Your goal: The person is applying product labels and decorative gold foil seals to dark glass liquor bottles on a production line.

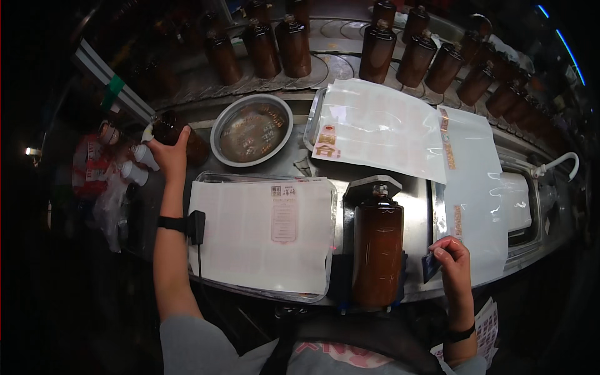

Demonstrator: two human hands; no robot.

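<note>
Closest in, the right hand (453,259) is pinching a small dark blue flat piece (430,267) between thumb and fingers. Just left of that hand there's a big glossy brown bottle (379,250) on the metal tabletop (414,219), neck pointing away, and a white label sheet (250,244) sits between it and the left forearm. Another pale sheet (478,206) runs beyond and right of the right hand

Further out, the left hand (170,147) has its thumb and fingers wrapped round a dark bottle (198,149), so both hands are busy. Just right of that one is a round metal bowl (220,142), and past both hands more brown bottles (378,53) line a conveyor (337,69)
</note>
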